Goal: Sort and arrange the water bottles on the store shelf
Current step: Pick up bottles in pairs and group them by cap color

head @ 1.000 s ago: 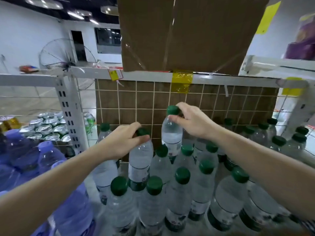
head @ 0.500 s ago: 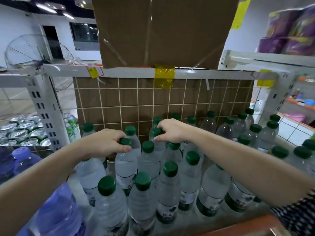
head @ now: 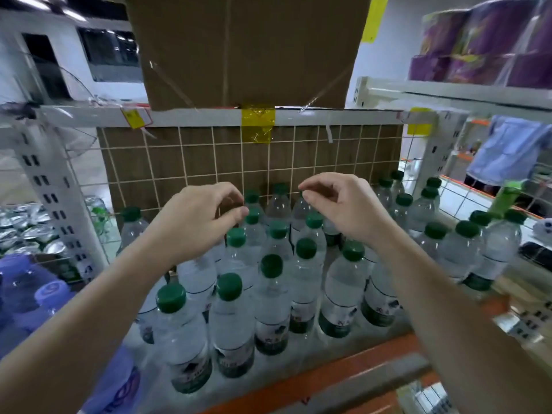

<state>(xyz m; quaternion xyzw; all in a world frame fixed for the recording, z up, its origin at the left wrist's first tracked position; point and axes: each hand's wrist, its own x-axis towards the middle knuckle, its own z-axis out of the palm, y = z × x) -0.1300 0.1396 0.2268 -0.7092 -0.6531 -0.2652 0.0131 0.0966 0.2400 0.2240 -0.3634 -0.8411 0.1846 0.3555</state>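
Several clear water bottles with green caps (head: 270, 297) stand upright in rows on the store shelf (head: 328, 380), which has an orange front edge. A second group of the same bottles (head: 466, 249) stands to the right. My left hand (head: 200, 219) hovers over the back rows with its fingers loosely curled and holds nothing; its thumb tip is close beside a green cap (head: 253, 216). My right hand (head: 343, 204) hangs just above the back bottles, fingers loosely bent, also empty. Both forearms reach in from the lower corners.
A wire grid with brown board (head: 185, 162) closes the shelf's back. A cardboard box (head: 239, 49) sits on the shelf above. Purple packs (head: 484, 40) are upper right. Blue jugs (head: 30, 294) and cans (head: 21, 231) lie left of the white post (head: 50, 189).
Both hands have let go of the bottle caps they gripped and lifted slightly; those bottles now stand in the back rows. The view has shifted a little right.
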